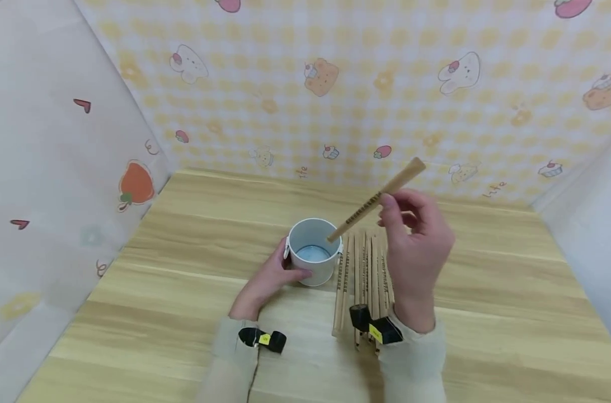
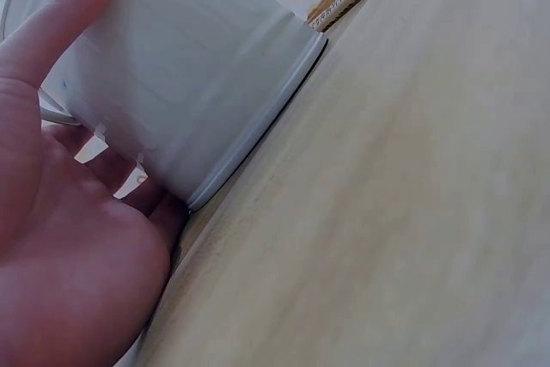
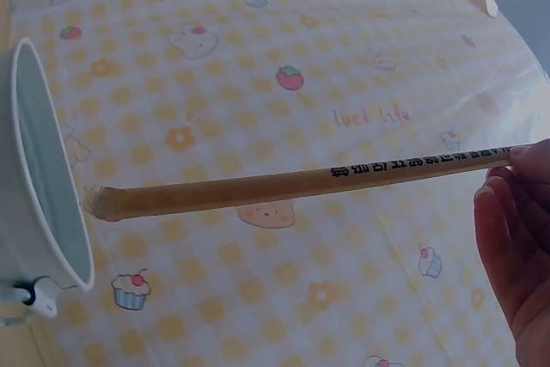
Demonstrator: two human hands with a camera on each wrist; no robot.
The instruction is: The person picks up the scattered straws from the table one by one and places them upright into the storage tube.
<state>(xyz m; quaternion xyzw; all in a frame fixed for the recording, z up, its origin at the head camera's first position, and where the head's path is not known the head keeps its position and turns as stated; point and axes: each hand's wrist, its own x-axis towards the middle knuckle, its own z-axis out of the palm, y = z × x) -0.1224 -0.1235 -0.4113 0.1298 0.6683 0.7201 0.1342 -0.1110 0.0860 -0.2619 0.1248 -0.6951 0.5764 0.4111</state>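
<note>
A small white pail stands upright on the wooden table, with a pale blue inside and handle fittings at its sides. My left hand holds it from the left, thumb across the front and fingers behind the far side, as the left wrist view shows. Between thumb and fingertips, my right hand pinches a slim brown stick printed with dark characters. The stick slants down to the left. Its slightly flared, rough-textured lower end is right at the pail's mouth. Inside the pail only its blue bottom shows.
Several similar brown printed sticks lie side by side right of the pail, partly hidden under my right wrist. A wall with a yellow checked covering closes off the back of the table; a white covered panel stands at the left.
</note>
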